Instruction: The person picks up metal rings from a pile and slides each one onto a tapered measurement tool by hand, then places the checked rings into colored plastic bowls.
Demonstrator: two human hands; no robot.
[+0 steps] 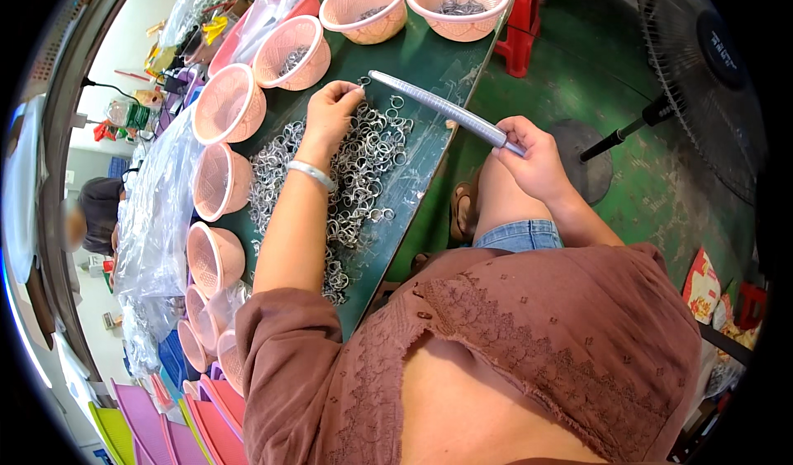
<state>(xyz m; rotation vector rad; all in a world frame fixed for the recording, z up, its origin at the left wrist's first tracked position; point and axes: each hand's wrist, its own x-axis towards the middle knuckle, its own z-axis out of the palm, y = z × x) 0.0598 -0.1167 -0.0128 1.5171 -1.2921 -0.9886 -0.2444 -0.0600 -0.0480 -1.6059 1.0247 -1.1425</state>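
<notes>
My right hand (535, 158) is closed round the thick end of a long tapered grey ring mandrel (442, 107), which slants up to the left over the table edge. My left hand (330, 116) pinches a small silver ring (364, 82) between thumb and fingertips, just beside the mandrel's narrow tip. The ring appears apart from the tip. Beneath my left forearm, which wears a pale bangle (311, 174), spreads a heap of loose silver rings (372, 168) on the dark green table (396, 238).
Pink plastic baskets line the table's far and left sides; one far basket (458, 7) holds rings. Clear plastic bags (153, 209) lie left. A red stool (520, 23) stands beyond the table, a black standing fan (702, 68) to the right. Another person (101, 213) is at far left.
</notes>
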